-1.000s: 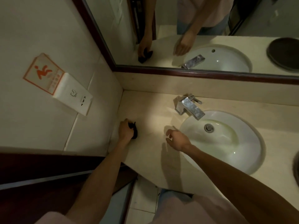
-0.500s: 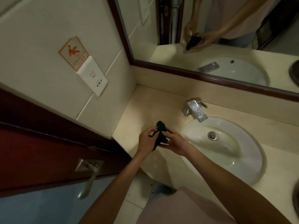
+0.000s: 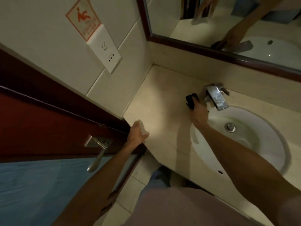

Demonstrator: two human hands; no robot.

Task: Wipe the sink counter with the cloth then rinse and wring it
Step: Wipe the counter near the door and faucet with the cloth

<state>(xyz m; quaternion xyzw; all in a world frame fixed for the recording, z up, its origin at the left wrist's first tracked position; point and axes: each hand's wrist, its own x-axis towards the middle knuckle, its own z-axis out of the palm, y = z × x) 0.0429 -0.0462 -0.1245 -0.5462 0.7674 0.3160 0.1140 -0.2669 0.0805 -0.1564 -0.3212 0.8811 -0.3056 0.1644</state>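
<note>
A small dark cloth (image 3: 190, 100) lies pressed on the beige sink counter (image 3: 162, 98), just left of the chrome tap (image 3: 215, 97). My right hand (image 3: 198, 112) holds the cloth down, fingers over its near side. My left hand (image 3: 137, 132) rests flat on the counter's front left corner, fingers apart and holding nothing. The white oval basin (image 3: 276, 132) is set into the counter to the right, with a metal drain (image 3: 230, 127) in its middle.
A mirror (image 3: 228, 22) with a dark frame runs along the back wall. A white wall socket (image 3: 105, 51) under an orange sign sits on the left wall. A red door with a metal lever handle (image 3: 97, 150) stands close at the left.
The cloth went from my left hand at the counter's left edge, through both hands, to my right hand by the tap. My left hand let go and dropped to the counter corner.
</note>
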